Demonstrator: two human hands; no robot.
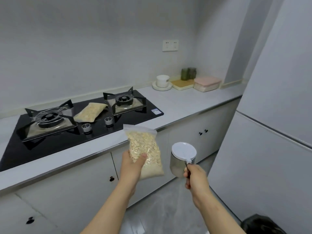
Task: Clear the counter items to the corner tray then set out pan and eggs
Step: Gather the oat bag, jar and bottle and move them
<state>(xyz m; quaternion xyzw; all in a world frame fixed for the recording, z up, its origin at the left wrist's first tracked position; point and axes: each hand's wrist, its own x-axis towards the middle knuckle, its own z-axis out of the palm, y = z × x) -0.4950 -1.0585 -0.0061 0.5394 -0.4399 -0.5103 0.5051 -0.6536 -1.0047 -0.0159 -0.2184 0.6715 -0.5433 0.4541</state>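
Observation:
My left hand [132, 163] grips a clear zip bag of oats [145, 146], held up in front of the counter edge. My right hand [195, 177] holds the handle of a steel canister with a white lid [183, 157], in the air over the floor. A second bag of oats [90, 112] lies on the black gas hob [50, 141] between the two burners. In the far corner of the counter sits a pale tray [181, 85] with two green jars [188, 73] on it. No pan or eggs are in view.
Beside the tray stand a white pot on a plate [162, 82] and a pink-lidded box [207, 83]. The grey counter [185, 102] runs to a tall white fridge [278, 115] on the right. Cabinet doors line the front below. A dark bin [260, 225] sits on the floor.

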